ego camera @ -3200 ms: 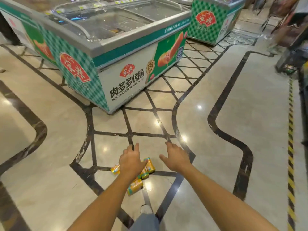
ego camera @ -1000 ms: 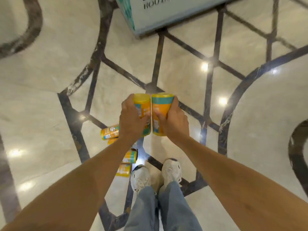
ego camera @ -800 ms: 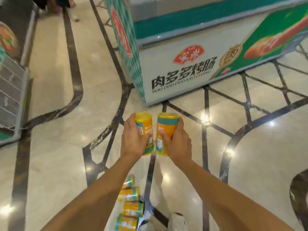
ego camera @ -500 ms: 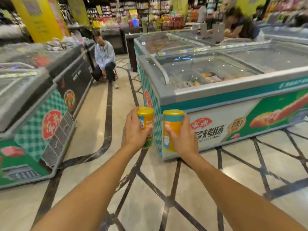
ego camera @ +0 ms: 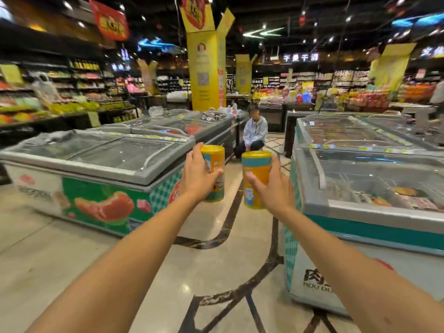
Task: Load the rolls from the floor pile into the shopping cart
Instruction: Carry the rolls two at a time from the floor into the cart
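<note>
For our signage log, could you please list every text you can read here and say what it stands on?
"ROU DU", cut off, below a big "肉": front of the right freezer.
"干果干调", slightly blurred: hanging sign.
Too blurred to read: left roll, right roll, yellow pillar, red banner.

Chest freezer left, second freezer right, seated person between, yellow pillar behind
</note>
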The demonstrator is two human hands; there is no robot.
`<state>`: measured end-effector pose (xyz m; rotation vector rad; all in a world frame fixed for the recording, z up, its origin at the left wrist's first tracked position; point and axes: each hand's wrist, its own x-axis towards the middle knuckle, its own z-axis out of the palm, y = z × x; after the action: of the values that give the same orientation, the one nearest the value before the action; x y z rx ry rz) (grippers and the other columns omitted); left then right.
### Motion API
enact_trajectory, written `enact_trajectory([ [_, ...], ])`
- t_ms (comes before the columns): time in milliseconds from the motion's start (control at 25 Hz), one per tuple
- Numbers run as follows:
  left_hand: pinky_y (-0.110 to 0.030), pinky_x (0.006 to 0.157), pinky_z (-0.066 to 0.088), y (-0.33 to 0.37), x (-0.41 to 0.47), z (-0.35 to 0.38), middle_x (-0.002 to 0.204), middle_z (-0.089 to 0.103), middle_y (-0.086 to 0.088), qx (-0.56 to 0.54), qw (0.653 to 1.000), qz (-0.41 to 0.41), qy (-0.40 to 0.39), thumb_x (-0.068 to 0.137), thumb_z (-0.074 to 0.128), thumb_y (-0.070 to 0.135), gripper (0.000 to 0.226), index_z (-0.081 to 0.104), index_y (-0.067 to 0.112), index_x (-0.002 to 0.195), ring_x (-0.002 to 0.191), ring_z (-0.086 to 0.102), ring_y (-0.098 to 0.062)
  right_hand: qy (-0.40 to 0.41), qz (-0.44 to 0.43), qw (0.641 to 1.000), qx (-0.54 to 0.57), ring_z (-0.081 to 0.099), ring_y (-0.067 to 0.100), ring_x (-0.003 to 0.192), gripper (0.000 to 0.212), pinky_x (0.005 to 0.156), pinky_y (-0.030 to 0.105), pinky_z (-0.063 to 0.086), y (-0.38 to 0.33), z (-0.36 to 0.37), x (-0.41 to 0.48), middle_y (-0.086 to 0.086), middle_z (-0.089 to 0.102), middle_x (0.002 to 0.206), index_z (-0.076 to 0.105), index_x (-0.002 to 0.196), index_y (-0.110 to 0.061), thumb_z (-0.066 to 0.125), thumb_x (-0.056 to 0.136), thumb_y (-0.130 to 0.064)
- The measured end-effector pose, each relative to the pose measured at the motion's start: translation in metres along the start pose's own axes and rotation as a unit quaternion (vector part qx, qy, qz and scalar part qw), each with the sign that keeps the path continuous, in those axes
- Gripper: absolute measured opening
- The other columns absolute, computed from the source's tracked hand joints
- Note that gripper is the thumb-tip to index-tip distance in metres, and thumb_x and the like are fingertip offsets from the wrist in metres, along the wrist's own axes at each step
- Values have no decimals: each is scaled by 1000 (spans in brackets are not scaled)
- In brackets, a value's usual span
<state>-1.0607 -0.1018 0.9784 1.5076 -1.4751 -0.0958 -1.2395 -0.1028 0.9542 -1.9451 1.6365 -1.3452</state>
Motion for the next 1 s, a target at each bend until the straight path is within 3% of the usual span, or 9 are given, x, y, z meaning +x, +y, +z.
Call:
enact_trajectory([
  [200,-42,101,39,-40,-33,-102,134,47,-11,92,987,-75,110,77,77,29,82,30,18,143,124,46,-29,-88,-112,986,86,56,30,111,75,89,41,46,-81,56,-16,8,56,124,21,147,-23,59,88,-51],
  [320,-43,98,44,-71,-68,-174,128,52,-8,120,969,-128,174,74,78,28,78,36,20,138,118,51,-26,-146,-159,969,122,56,32,108,76,80,35,40,-137,97,-44,12,58,122,19,148,-20,58,90,-49],
  [560,-41,97,47,-129,-157,-325,128,50,-5,181,909,-239,290,74,79,25,77,34,23,137,118,51,-23,-270,-238,912,198,56,35,112,79,90,43,46,-267,190,-145,12,58,125,18,149,-22,60,88,-50],
  [800,-35,90,46,-187,-254,-469,121,55,-5,243,842,-308,371,73,79,27,70,39,21,131,111,55,-20,-385,-289,836,264,55,27,116,78,95,45,47,-395,277,-273,6,55,129,21,147,-25,63,86,-48],
  [1000,-33,89,42,-234,-323,-580,122,54,-7,289,785,-347,424,72,78,26,70,42,18,131,114,52,-23,-443,-297,799,278,54,28,114,79,94,45,47,-484,342,-370,9,54,130,19,149,-22,61,87,-47],
])
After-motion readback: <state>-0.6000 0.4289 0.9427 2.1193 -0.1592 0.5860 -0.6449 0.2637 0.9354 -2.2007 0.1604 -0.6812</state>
